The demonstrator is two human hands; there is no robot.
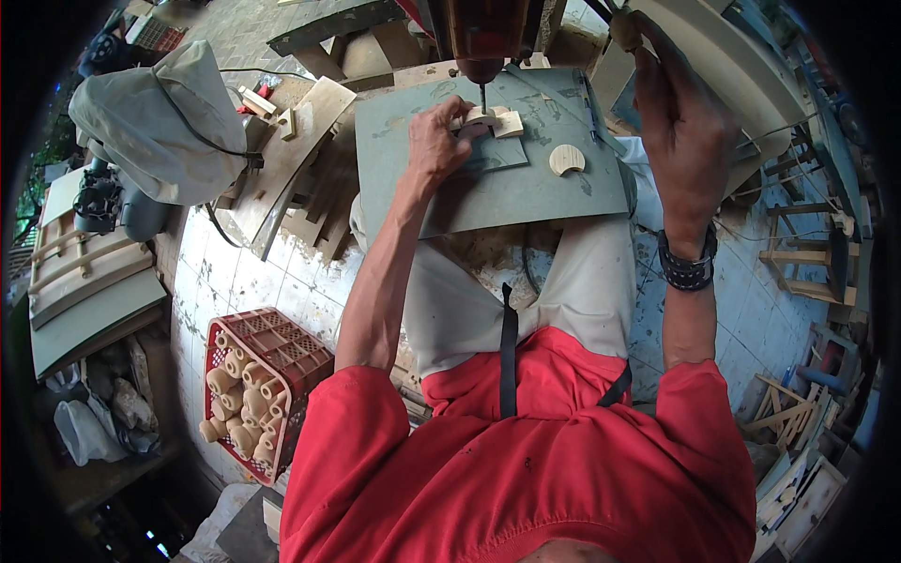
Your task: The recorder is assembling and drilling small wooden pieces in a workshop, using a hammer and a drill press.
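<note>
My left hand [439, 141] grips a small pale wooden piece [480, 115] beneath the bit [483, 94] of a drill press [479, 38], beside another light wood block [509, 124]. Both rest near a small grey plate [502, 156] on a larger grey board [413, 197]. A round wooden piece with a curved cutout [567, 161] lies to the right, and a pen [590, 117] near the board's right side. My right hand [683, 131], raised at upper right, has its fingers wrapped round a wooden knob [624, 30] on the press's lever.
A red crate of turned wooden pieces [298, 343] stands at lower left. A cloth-covered item [150, 127] and wood boards [319, 103] are at upper left. Small wooden frames [807, 281] and offcuts [779, 413] sit at right. My legs [587, 272] are under the board.
</note>
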